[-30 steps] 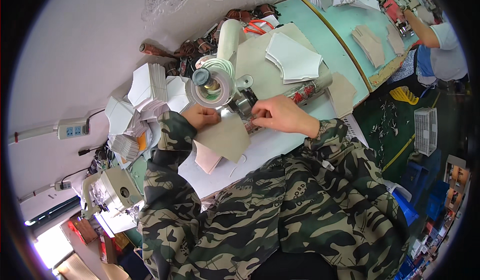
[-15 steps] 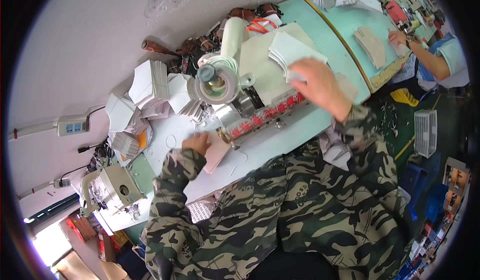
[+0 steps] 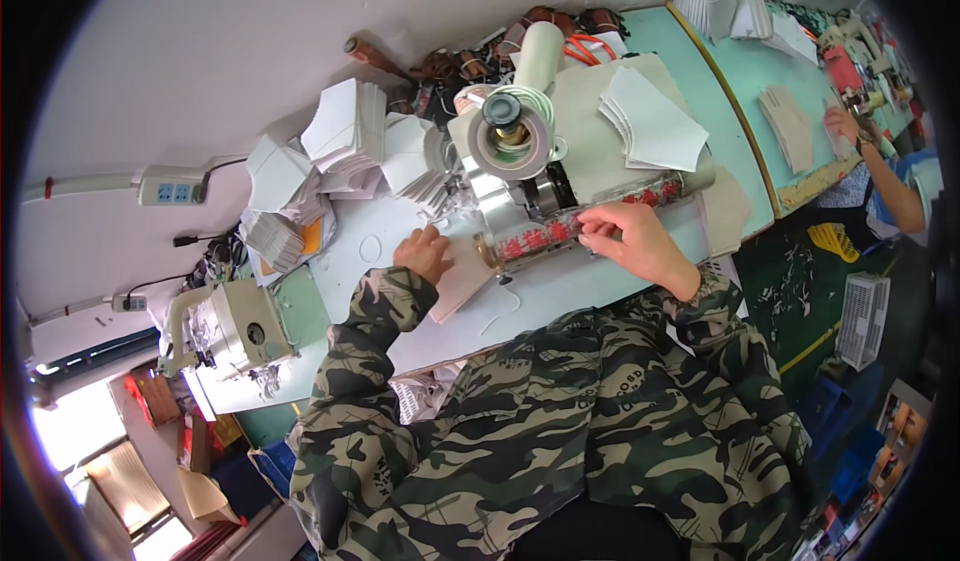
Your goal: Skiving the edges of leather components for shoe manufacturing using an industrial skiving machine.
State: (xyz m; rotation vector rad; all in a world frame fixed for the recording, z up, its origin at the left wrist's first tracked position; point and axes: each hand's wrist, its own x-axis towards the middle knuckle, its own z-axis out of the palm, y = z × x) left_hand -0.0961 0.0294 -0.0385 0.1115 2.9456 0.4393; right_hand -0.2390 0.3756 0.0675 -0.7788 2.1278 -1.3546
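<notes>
My left hand [image 3: 424,254] rests on the pale worktop, its bent fingers slightly apart, at the left edge of some pinkish-beige cut pieces [image 3: 465,286]. These pieces lie beside the left end of a machine's red-patterned bar [image 3: 535,242]. In front of that bar is my right hand [image 3: 635,241], fingers curled together with the tips close to it; anything between them is hidden. Behind the bar rises the machine's head with a round grey ring and dark knob [image 3: 502,111]. A fanned stack of white cut pieces [image 3: 655,121] lies on the machine's beige plate [image 3: 590,86].
Several stacks of white pieces [image 3: 345,126] stand at the back left. Another machine [image 3: 232,331] is at the far left. Beige pieces [image 3: 727,211] lie right of the bar. A co-worker's arm [image 3: 890,181] reaches over the adjoining table, near a yellow dustpan [image 3: 835,242] on the floor.
My right hand has moved from the white stack down to the front of the red-patterned bar. My left hand stays by the pinkish-beige pieces. The whole view has shifted.
</notes>
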